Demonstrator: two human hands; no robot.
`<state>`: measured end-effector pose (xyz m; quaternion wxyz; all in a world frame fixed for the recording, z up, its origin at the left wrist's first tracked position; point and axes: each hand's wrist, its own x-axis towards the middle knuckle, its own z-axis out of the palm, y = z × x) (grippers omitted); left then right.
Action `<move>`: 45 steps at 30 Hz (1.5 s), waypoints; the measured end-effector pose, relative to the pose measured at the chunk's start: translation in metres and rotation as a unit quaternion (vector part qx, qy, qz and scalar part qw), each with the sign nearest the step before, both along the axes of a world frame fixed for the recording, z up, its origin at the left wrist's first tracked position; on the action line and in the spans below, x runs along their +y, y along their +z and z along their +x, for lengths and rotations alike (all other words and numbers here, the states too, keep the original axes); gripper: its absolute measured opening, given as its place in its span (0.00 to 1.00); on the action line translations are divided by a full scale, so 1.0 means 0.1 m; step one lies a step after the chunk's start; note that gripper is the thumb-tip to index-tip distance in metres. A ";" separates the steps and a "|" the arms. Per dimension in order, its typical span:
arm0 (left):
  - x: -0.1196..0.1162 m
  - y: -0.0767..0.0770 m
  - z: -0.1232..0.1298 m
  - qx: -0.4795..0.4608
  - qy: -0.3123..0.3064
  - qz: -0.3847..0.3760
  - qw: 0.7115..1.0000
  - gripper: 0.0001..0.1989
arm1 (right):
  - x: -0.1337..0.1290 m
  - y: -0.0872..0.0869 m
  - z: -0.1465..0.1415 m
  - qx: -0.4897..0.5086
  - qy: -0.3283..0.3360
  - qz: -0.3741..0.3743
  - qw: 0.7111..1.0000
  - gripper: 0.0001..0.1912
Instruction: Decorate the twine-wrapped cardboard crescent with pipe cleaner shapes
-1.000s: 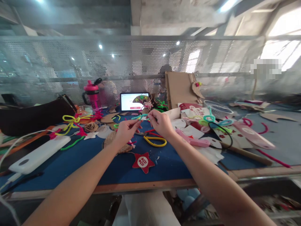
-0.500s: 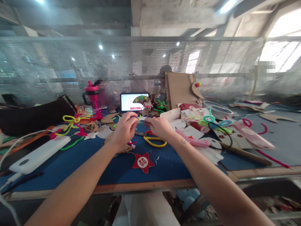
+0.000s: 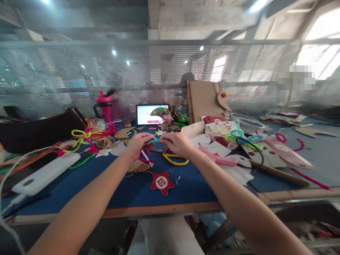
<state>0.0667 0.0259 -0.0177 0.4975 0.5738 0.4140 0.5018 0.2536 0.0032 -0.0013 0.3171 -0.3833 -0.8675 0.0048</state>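
Between my hands is a small teal pipe cleaner piece [image 3: 154, 140]. My left hand [image 3: 138, 146] is closed on its left part, and the fingertips of my right hand [image 3: 176, 142] pinch its right end. Just under my left hand lie pink and magenta pipe cleaner pieces [image 3: 146, 158] and a brown cardboard piece [image 3: 138, 166]. A yellow-handled pair of scissors [image 3: 175, 162] rests below my right hand. Nearer the table edge lies a red star with a white round centre [image 3: 162, 182].
A white power bank [image 3: 45, 174] with a cable and a pink bottle [image 3: 104, 108] are on the left. Behind stands a lit tablet [image 3: 147, 115]. On the right are a pink glue gun [image 3: 221, 160], papers, pipe cleaners and a wooden stick [image 3: 281, 174].
My left hand has turned and lowered slightly. The teal piece now shows clearly between both hands, and more of the pink pieces below is visible.
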 end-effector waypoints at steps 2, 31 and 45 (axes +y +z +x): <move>0.01 0.03 -0.02 -0.024 -0.017 -0.059 0.998 0.08 | 0.01 -0.01 0.01 0.064 0.017 0.008 0.998 0.11; -0.09 0.06 0.04 0.054 0.089 0.146 0.984 0.14 | -0.02 0.01 0.00 -0.043 0.005 0.062 0.997 0.09; -0.23 0.06 0.14 0.248 -0.110 0.167 0.948 0.13 | 0.04 -0.02 0.06 0.207 -0.055 0.075 0.974 0.10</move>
